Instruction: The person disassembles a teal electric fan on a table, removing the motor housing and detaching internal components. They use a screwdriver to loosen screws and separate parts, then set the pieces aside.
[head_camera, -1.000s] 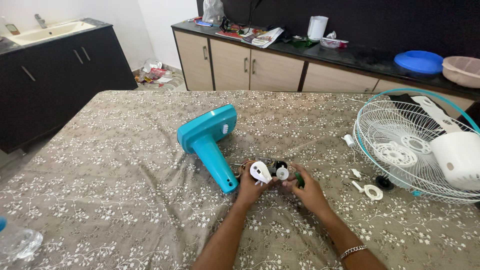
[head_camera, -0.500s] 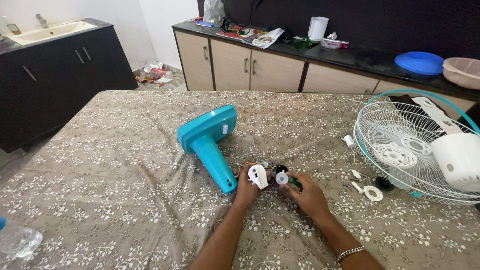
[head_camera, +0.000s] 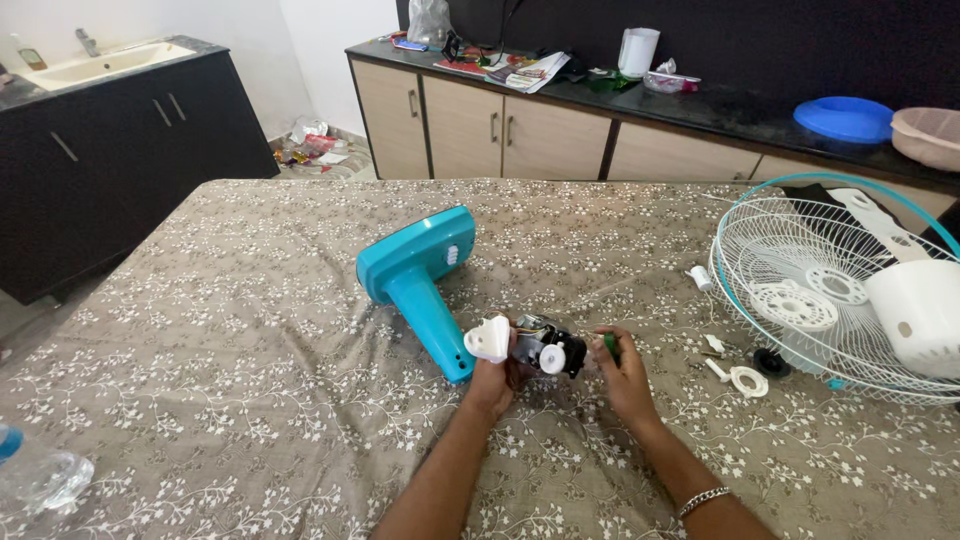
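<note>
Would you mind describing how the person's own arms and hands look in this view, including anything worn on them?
Both forearms are bare, with no sleeves in view and no gloves. The left hand shows no ring, watch or band. Near the right hand, the wrist carries a silver-coloured chain-link bracelet, worn loosely. No other jewellery, markings or coverings can be made out on either arm.

Fan guard (head_camera: 800, 290) cut off right.
</note>
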